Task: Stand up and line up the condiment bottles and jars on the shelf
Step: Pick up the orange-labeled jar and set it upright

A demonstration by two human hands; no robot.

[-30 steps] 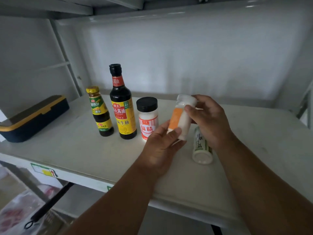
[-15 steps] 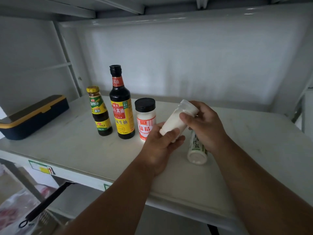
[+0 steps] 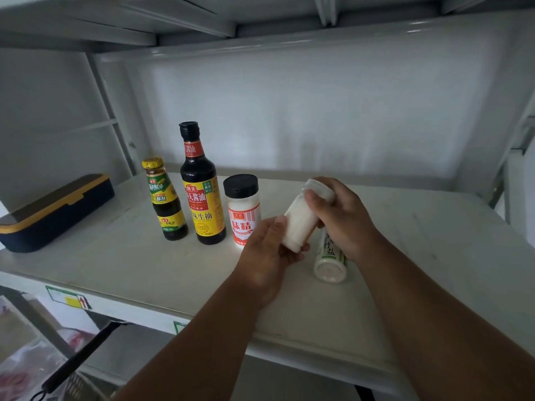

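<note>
Both hands hold a tilted white jar above the shelf: left hand fingers clamped round its base, right hand fingers clamped round its cap.

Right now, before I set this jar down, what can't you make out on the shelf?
Head view only:
- White jar: no label shows; the left hand covers its base, the right hand its cap.
- Lying green-labelled jar: its upper part is hidden behind the right hand.
- Black-capped jar: lower right of its label is behind the left hand.
- Objects below the shelf: dim, blurred, cut off by the frame edge.
</note>
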